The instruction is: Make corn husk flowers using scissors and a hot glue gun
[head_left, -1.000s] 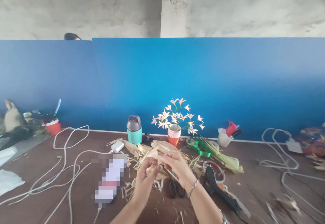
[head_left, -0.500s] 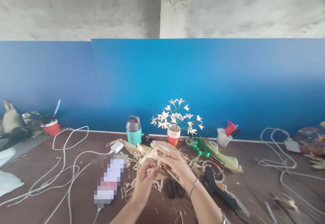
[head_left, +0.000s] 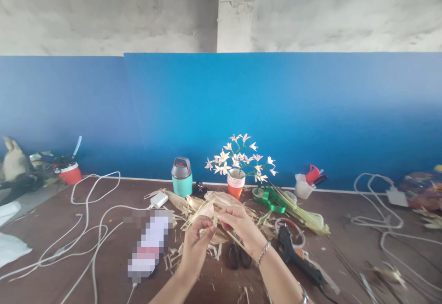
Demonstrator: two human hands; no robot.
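Observation:
My left hand (head_left: 196, 245) and my right hand (head_left: 241, 228) meet above the brown table (head_left: 51, 221), fingers pinched together on a pale strip of dried corn husk (head_left: 214, 221). A thin stick runs down from the husk under my right hand. More dried husks (head_left: 193, 205) lie in a heap just behind my hands. Black scissors (head_left: 239, 257) lie on the table below my right wrist, which wears a bracelet.
A black glue gun (head_left: 293, 255) lies right of my hands. Behind stand a teal flask (head_left: 182, 176), a red paper cup of husk flowers (head_left: 238, 166), green ribbon (head_left: 271, 199) and a stem bundle (head_left: 304, 214). White cables (head_left: 90, 230) loop at left and right.
My hands have stayed almost in place, the fingers shifting slightly on the husk strip. The view has tilted a little.

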